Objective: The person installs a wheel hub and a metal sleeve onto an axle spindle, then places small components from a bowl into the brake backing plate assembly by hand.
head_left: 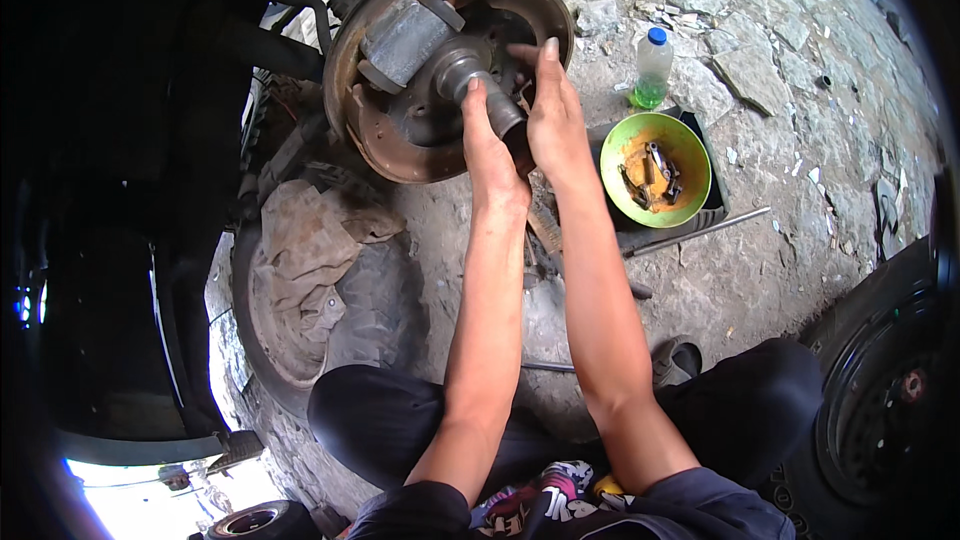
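Note:
A rusty brake backing plate [390,155] with a grey metal spindle [506,114] sticking out of its middle faces me at the top. My left hand [495,165] lies around the near end of the spindle, thumb stretched along its top; the other fingers are hidden below. At the spindle's right side is my right hand [560,130], thumb raised and fingers extended toward the plate, partly out of sight. Whether its palm touches the metal I cannot tell. A grey block-shaped part [405,40] is fixed on the plate, left of the spindle.
Right of my arms, a green bowl [613,175] with metal parts sits on a black tray [712,202]. Behind it stands a bottle [650,90] of green liquid. A metal rod [700,232] lies nearby. Tyres flank me: one with a dirty cloth [305,250], another [850,360] at right.

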The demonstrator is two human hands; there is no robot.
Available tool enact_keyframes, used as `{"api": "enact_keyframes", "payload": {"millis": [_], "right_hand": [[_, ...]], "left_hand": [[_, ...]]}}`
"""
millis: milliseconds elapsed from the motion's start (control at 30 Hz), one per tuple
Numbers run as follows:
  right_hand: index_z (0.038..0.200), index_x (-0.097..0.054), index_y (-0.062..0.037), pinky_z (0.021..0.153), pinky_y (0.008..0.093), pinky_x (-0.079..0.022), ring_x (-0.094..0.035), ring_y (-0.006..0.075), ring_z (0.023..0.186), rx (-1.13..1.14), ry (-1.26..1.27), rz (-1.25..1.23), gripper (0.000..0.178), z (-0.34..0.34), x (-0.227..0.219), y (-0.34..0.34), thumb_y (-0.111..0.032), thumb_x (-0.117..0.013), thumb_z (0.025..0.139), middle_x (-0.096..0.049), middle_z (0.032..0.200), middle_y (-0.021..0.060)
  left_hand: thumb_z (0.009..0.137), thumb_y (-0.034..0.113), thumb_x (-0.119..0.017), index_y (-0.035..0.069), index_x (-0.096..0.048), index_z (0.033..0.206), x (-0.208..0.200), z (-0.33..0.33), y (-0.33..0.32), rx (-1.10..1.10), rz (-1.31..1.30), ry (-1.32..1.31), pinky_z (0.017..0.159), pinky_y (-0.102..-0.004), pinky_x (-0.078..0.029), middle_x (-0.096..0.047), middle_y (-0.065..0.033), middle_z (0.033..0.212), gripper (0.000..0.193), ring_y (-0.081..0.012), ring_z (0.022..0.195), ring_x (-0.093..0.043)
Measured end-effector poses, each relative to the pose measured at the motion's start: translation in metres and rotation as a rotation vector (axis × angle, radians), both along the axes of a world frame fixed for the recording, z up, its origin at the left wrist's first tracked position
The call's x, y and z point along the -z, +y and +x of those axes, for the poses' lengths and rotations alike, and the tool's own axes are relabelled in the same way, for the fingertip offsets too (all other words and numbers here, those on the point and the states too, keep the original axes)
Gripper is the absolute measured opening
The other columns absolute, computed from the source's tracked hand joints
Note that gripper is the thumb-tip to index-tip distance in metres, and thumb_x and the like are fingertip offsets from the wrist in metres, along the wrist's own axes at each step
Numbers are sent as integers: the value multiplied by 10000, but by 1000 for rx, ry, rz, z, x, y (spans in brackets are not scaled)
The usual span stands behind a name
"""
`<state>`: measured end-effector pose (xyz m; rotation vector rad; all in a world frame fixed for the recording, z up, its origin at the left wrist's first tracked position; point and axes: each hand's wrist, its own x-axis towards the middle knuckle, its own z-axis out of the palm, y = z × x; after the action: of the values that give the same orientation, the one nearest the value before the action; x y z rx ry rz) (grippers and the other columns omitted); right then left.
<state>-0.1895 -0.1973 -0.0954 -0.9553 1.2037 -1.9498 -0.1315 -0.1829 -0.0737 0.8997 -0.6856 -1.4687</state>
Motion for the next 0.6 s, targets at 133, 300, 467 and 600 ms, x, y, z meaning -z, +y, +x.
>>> {"api": "enact_keyframes", "payload": {"millis": [133,300,467,600], "right_hand": [[944,-699,58,664,288,-459,-564,123,687,-433,-268,210,316,-18,0,-2,-221,-551,967,-660,790,82],[1114,-630,78,778,292,-515,-639,165,882,-743,-271,329,294,-42,13,-24,-148,-628,926,-678,991,124],[1016,-674,31,748,291,-509,-618,143,792,-789,-421,304,270,-40,13,-14,-219,-597,945,-661,894,72],[1073,-685,52,794,323,-519,-640,165,891,-798,-462,317,450,-45,-2,-3,-372,-661,926,-689,975,122]], "left_hand": [[971,534,-465,88,-565,991,2,12,-2,84,46,-82,309,-216,-220,-508,28,638,457,-64,327,-322],[943,604,-492,99,-533,956,5,14,-4,152,52,-88,361,-231,-261,-465,27,659,506,-75,370,-340],[951,594,-476,89,-534,920,6,20,-4,165,43,-121,352,-233,-264,-467,22,631,510,-80,348,-330],[973,577,-426,97,-552,871,2,16,-4,139,57,-156,336,-228,-252,-505,32,639,507,-67,361,-358]]}}
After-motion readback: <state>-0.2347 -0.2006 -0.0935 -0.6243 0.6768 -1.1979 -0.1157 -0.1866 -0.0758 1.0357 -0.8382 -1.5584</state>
